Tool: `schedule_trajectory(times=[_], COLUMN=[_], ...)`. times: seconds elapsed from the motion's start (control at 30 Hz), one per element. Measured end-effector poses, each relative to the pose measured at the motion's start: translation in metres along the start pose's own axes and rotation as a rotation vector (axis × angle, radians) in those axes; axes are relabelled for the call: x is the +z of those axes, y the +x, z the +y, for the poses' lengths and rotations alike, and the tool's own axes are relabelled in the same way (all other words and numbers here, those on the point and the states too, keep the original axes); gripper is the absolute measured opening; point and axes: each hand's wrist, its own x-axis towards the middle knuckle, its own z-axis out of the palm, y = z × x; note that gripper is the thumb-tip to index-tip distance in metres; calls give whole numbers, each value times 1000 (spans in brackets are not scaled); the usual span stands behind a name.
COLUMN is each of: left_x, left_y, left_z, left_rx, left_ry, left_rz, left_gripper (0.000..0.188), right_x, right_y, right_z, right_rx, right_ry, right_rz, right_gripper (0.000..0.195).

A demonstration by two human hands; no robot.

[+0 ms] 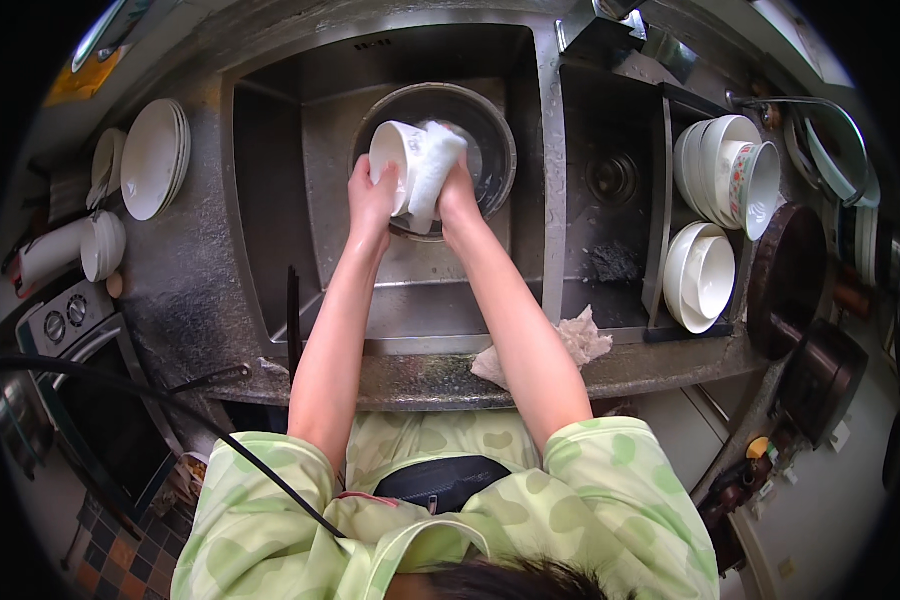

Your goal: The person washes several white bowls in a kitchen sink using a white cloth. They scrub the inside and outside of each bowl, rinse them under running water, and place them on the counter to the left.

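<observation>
A white bowl (395, 154), tipped on its side, is in my left hand (373, 196), with the thumb against its surface. My right hand (457, 189) grips a white cloth (436, 161) and presses it to the bowl's other side. Both hands are above a round metal basin (504, 127) that stands in the larger sink compartment (420, 307). Water seems to lie in the basin. The cloth covers part of the bowl and hides some of my right fingers.
Stacked white bowls (709, 161) and nested bowls (701, 277) sit in a rack right of the smaller sink compartment (607, 225). A crumpled cloth (585, 337) lies on the front edge under my right forearm. White plates (150, 161) stand on the left counter, above an oven (105, 397).
</observation>
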Motion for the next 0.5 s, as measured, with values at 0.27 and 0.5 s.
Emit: schedule_trajectory(times=[0.27,0.5], left_x=[-9,-3], left_y=[-1,15], left_z=[0,-7], left_rx=[69,253], left_ry=[52,319], left_rz=[-50,119], left_gripper=[10,13], right_x=[-21,-21], right_y=[32,33], right_z=[19,26], right_rx=[80,48], right_ry=[140,269], right_rz=[-200,-184], right_gripper=[35,38])
